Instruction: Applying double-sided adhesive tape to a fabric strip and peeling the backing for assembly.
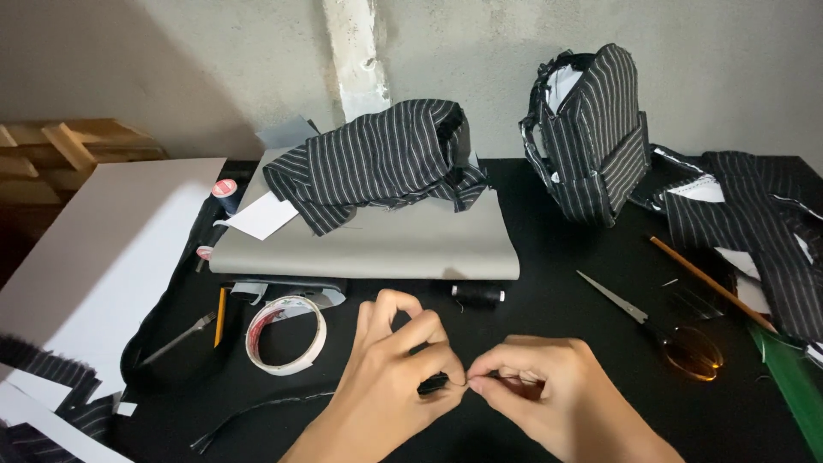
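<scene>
My left hand (394, 377) and my right hand (549, 390) meet fingertip to fingertip low in the middle of the head view, over a black table cover (549, 283). Between them they pinch a small dark piece (433, 383), mostly hidden by the fingers. A thin dark strip (257, 411) trails off to the left of my left hand. A roll of white tape (285, 334) lies just left of the hands, and a spool of black thread (477, 294) sits just above them.
A folded grey sheet (369, 244) carries a pinstriped fabric piece (377, 163). A pinstriped bag-like piece (591, 133) stands at the back right, with more striped cloth (754, 214) beside it. Scissors (660, 326), a wooden stick (707, 279), a pencil (220, 315) and white board (94, 249) lie around.
</scene>
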